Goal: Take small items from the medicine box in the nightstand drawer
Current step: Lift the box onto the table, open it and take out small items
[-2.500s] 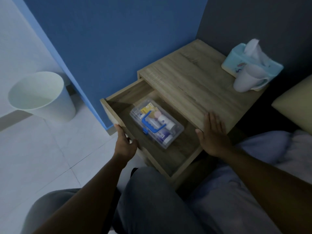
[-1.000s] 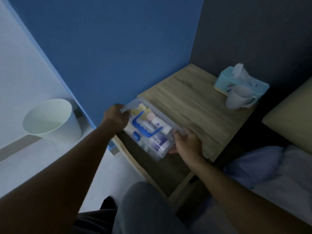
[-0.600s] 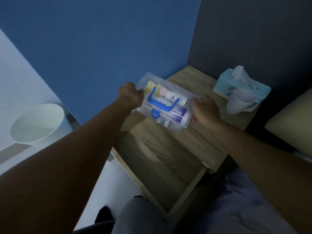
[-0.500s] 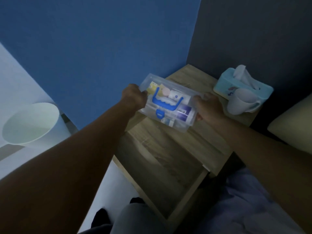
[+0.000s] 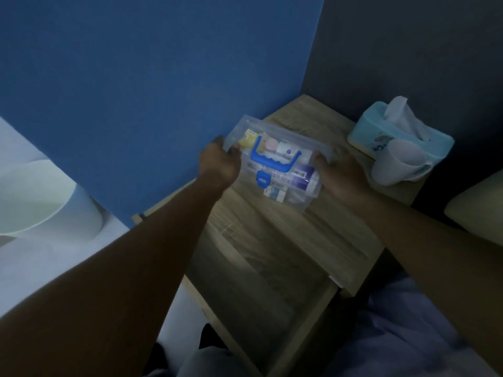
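Note:
The clear plastic medicine box (image 5: 283, 164), with a blue handle and blue latch on its closed lid, is over the wooden nightstand top (image 5: 321, 229), tilted toward me. Small bottles and packets show through the plastic. My left hand (image 5: 219, 163) grips its left end and my right hand (image 5: 340, 172) grips its right end. Whether the box touches the top I cannot tell. Below, the pulled-out drawer (image 5: 261, 289) has nothing in it.
A light blue tissue box (image 5: 381, 134) and a white mug (image 5: 397, 164) stand at the nightstand's back right. A white waste bin (image 5: 40, 202) is on the floor at left. The blue wall is close behind the box. Bedding and a pillow lie at right.
Both hands took the medicine box out of the drawer and carried it up over the nightstand top. In the last half second it shifted slightly right and lower.

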{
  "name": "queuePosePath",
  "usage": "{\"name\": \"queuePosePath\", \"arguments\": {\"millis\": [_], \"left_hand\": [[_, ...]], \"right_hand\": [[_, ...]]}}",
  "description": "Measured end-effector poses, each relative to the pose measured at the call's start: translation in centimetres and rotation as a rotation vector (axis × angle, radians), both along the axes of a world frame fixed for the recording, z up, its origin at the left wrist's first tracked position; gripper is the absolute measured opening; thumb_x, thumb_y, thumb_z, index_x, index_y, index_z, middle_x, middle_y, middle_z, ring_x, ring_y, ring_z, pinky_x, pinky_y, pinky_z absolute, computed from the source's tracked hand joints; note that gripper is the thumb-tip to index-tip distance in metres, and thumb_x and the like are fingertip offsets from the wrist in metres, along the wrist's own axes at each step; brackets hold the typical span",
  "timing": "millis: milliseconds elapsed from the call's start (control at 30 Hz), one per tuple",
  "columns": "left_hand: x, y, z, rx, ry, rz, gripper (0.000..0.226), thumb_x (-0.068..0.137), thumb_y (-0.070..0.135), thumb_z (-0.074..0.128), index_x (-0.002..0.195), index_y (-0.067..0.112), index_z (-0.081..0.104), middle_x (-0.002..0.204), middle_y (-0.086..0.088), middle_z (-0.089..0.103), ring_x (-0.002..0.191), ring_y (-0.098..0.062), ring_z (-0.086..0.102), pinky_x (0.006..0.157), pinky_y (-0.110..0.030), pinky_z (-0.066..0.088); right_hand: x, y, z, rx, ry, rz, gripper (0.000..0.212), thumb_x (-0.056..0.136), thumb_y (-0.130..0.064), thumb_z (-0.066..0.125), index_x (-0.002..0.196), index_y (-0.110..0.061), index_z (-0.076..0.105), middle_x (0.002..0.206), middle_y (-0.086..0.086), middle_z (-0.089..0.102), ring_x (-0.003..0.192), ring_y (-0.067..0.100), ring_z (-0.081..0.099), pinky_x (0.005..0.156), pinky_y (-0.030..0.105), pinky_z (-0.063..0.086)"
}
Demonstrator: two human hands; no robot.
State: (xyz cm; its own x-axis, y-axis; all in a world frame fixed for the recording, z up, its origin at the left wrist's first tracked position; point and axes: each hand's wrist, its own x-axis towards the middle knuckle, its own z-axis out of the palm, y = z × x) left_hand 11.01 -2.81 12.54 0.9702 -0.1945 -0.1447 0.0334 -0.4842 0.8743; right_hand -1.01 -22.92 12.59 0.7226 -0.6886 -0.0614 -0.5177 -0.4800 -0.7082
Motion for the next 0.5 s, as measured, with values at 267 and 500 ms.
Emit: {"name": "queuePosePath", "arguments": {"millis": [267, 500], "left_hand": [[-6.4, -1.4, -2.7, -0.450, 0.434, 0.167, 0.054, 0.084, 0.039, 0.072, 0.125, 0.023, 0.040, 0.100, -0.003, 0.064, 0.093, -0.020, 0.071, 0.079, -0.037, 0.061], [-6.5, -1.9, -3.0, -0.399, 0.395, 0.154, 0.043, 0.080, 0.040, 0.075, 0.111, 0.019, 0.055, 0.104, -0.006, 0.066, 0.090, -0.018, 0.070, 0.065, -0.029, 0.059]], "right_hand": [[-1.7, -0.7, 1.3, -0.197, 0.158, 0.442, 0.127, 0.054, -0.085, 0.064, 0.156, -0.023, 0.020, 0.163, 0.002, 0.027, 0.148, 0.022, 0.030, 0.117, 0.044, 0.032], [-1.7, -1.6, 2.6, -0.371, 0.291, 0.569, 0.135, 0.054, -0.069, 0.083, 0.158, -0.017, 0.015, 0.166, 0.001, 0.016, 0.150, 0.020, 0.022, 0.120, 0.042, 0.029]]}}
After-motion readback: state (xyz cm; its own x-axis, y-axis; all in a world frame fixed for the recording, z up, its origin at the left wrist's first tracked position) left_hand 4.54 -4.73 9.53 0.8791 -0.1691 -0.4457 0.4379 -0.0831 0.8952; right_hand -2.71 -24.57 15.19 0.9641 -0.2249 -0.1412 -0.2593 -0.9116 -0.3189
